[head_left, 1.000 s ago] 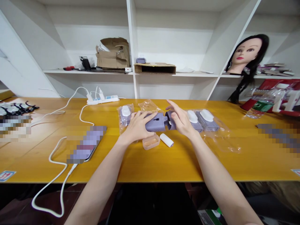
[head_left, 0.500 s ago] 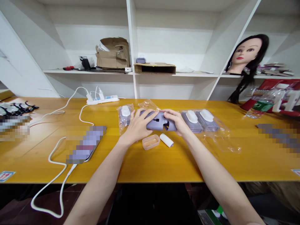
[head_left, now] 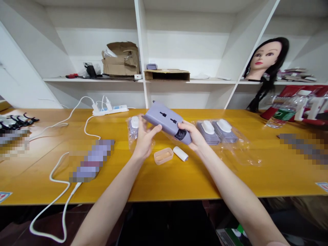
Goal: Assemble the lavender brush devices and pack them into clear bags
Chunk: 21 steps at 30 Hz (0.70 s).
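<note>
I'm holding a lilac plastic case [head_left: 166, 120] up off the table in both hands. It's tilted, with its high end toward 10 o'clock and its low end toward 4 o'clock. My right hand [head_left: 194, 136] is closed around the low end, right beside a dark opening in the case. My left hand [head_left: 145, 141] grips the near edge, with the thumb pressed against it.

Below my hands, around 6 o'clock, sits a small peach tub [head_left: 163, 156], with a white tube [head_left: 180, 153] just beside it on the right. At 10 o'clock from my left hand lies a clear plastic pack [head_left: 133, 131] with a white-topped piece inside. Two more packs [head_left: 216, 132] lie side by side at 3 o'clock from my right hand. All of this is on a yellow wooden table [head_left: 256, 177].

Farther off, at 11 o'clock, is a white power strip [head_left: 110, 110]. At 1 o'clock, a mannequin head [head_left: 261, 58] sits on a white shelf [head_left: 215, 81].
</note>
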Each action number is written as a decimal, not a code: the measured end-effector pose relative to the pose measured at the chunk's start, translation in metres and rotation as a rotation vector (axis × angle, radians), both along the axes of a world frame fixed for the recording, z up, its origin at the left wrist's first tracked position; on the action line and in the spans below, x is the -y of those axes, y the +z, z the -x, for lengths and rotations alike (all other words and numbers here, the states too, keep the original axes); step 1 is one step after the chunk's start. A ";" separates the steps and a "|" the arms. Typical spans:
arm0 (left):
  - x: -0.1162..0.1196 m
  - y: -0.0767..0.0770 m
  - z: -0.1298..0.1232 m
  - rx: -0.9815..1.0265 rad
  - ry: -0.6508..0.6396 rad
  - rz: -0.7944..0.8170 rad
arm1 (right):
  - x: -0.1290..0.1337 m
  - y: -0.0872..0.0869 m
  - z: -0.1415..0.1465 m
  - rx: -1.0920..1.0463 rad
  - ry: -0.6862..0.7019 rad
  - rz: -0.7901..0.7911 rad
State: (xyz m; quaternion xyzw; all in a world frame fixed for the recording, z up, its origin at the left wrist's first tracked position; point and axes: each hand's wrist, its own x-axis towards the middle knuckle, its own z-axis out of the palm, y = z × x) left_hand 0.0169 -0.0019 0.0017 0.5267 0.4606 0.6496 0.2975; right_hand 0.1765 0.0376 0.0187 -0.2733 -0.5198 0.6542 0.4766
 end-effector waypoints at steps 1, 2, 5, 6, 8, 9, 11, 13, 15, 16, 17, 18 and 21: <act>-0.001 -0.003 -0.003 0.138 -0.172 0.091 | 0.003 -0.001 0.003 -0.003 0.010 -0.010; -0.003 -0.006 -0.006 0.263 -0.298 0.152 | 0.005 -0.004 0.007 0.002 0.006 -0.024; -0.004 -0.011 -0.016 0.569 -0.424 0.195 | 0.010 -0.013 0.019 0.032 -0.137 -0.125; -0.003 -0.012 -0.019 0.648 -0.412 0.192 | 0.010 -0.017 0.021 0.039 -0.222 -0.188; -0.001 -0.011 -0.024 0.774 -0.383 0.196 | 0.010 -0.024 0.025 0.043 -0.391 -0.336; 0.001 -0.011 -0.026 0.822 -0.381 0.203 | 0.009 -0.028 0.026 0.043 -0.459 -0.407; 0.003 -0.011 -0.029 0.891 -0.424 0.235 | 0.008 -0.033 0.026 0.048 -0.547 -0.518; 0.004 -0.013 -0.030 0.931 -0.482 0.295 | 0.008 -0.036 0.025 0.045 -0.594 -0.582; 0.004 -0.016 -0.031 0.947 -0.514 0.361 | 0.008 -0.037 0.024 0.015 -0.618 -0.607; 0.004 -0.017 -0.031 0.949 -0.520 0.382 | 0.007 -0.037 0.023 -0.009 -0.617 -0.607; 0.003 -0.018 -0.030 0.948 -0.522 0.390 | 0.007 -0.036 0.023 -0.031 -0.607 -0.605; 0.003 -0.018 -0.029 0.944 -0.523 0.381 | 0.007 -0.035 0.023 -0.046 -0.589 -0.602; 0.000 -0.013 -0.020 0.900 -0.518 0.307 | 0.004 -0.029 0.019 -0.012 -0.502 -0.534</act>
